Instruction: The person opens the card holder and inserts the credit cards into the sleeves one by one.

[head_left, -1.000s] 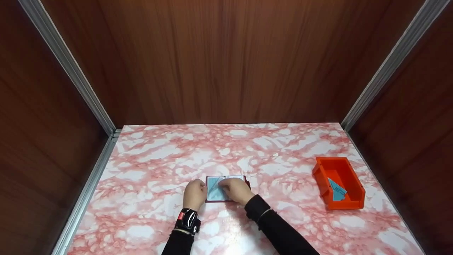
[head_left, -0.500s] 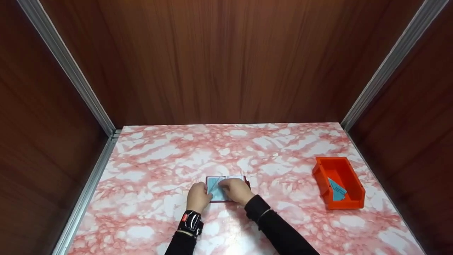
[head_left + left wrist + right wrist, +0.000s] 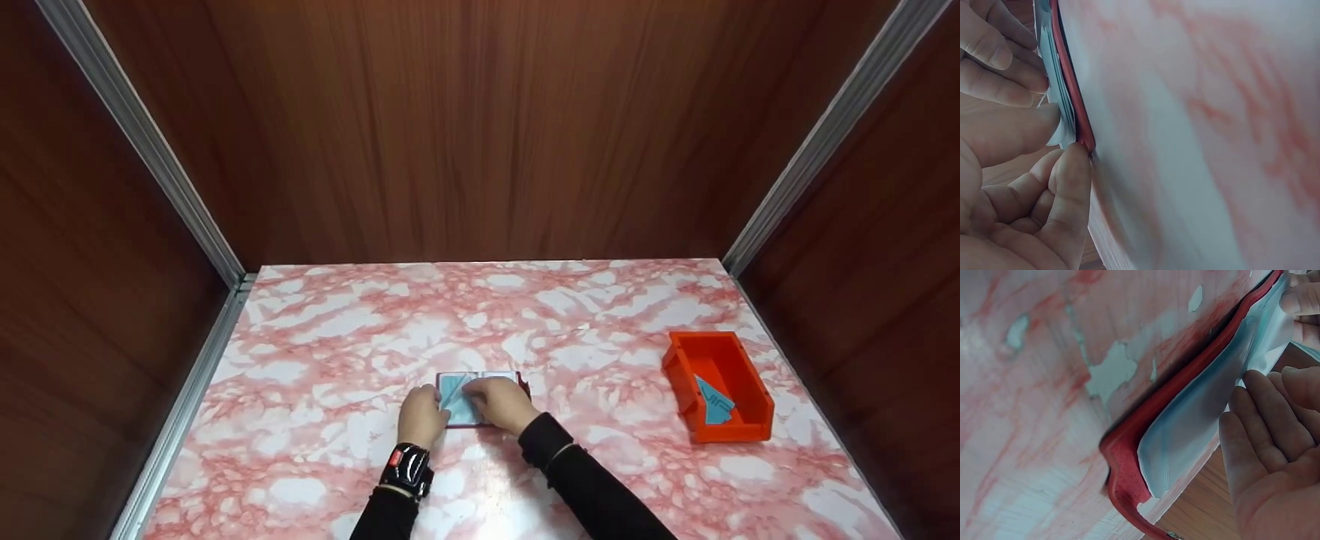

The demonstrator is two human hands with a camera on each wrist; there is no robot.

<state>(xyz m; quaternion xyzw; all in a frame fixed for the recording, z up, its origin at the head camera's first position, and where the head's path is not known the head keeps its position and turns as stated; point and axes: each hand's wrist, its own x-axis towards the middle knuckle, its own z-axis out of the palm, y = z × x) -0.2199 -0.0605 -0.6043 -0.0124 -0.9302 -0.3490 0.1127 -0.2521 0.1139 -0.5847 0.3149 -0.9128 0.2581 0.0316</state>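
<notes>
An open red card holder (image 3: 486, 426) with clear plastic sleeves (image 3: 1185, 422) lies on the table. Blue shows over its left page, crossed by a slanting edge. At its left edge, my left hand (image 3: 421, 414) pinches it, with the thumb (image 3: 1039, 126) on the sleeves and the index fingertip against the red cover in the left wrist view. From the right, my right hand (image 3: 504, 403) reaches over the pages, thumb and index together at a pale blue sheet (image 3: 466, 412). I cannot tell whether that sheet is a card or a sleeve. The other right fingers lie along the sleeves.
An orange bin (image 3: 721, 360) stands at the right of the table, with a blue card (image 3: 716, 401) leaning inside it. The red and white marbled table (image 3: 360, 322) is enclosed by brown wood-grain panels (image 3: 480, 135) and metal rails at the corners.
My left hand has shifted slightly right, and its thumb now lies over the page at the card holder's left edge. The right hand and the orange bin stay as they were.
</notes>
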